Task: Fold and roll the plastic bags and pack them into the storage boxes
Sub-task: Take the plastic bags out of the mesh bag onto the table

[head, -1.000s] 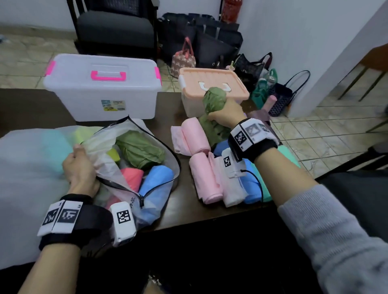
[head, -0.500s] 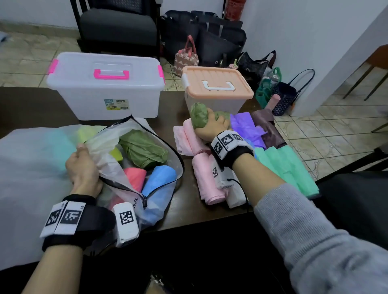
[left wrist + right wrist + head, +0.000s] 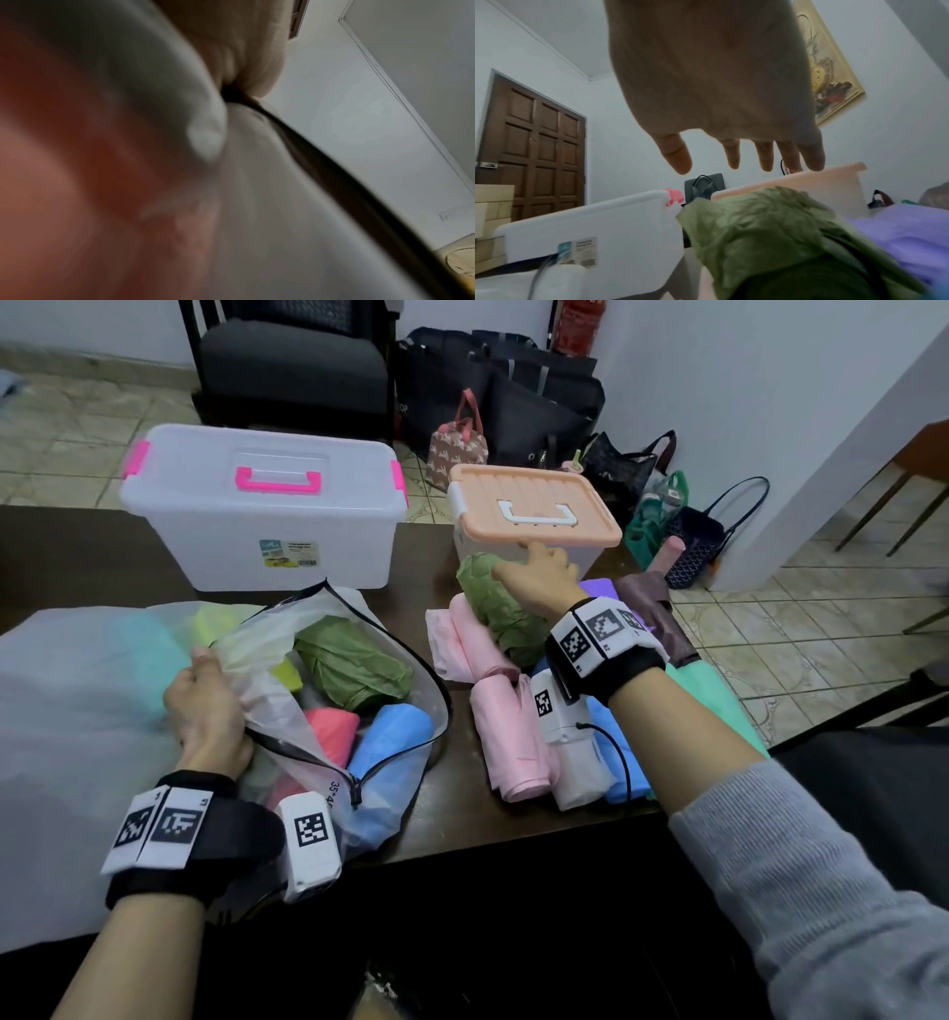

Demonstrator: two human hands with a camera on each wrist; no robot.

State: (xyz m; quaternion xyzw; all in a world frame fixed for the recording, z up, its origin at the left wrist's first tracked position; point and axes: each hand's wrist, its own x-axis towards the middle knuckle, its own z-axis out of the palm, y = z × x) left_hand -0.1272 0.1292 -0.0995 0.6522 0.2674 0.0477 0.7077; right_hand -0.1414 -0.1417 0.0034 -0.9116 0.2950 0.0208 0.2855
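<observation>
My right hand (image 3: 539,580) hung over the table with its fingers (image 3: 732,154) spread and straight, holding nothing, the tips just at the front edge of the peach-lidded storage box (image 3: 534,513). Right under my palm lay the olive-green rolled bag (image 3: 493,603), resting on top of the pink rolls (image 3: 477,644) and set against the front of that box; from the right wrist view it sat crumpled and loose at its near end, clear of my fingers. More pink rolls (image 3: 506,737), a white roll (image 3: 580,773) and a blue one (image 3: 624,762) lay side by side beneath my forearm, with purple bags (image 3: 598,588) and teal-green bags (image 3: 719,706) beyond. My left hand (image 3: 208,706) was curled tight on the rim of the clear zip pouch (image 3: 328,690), bunching the plastic in its grip and holding its mouth wide. Inside the pouch I could see another green roll (image 3: 354,667), a red-pink roll (image 3: 331,734), a blue roll (image 3: 390,742) and a bit of yellow. The white storage box with pink handle (image 3: 267,516) stood lidded behind the pouch, beside the peach one. The left wrist view was mostly blur.
</observation>
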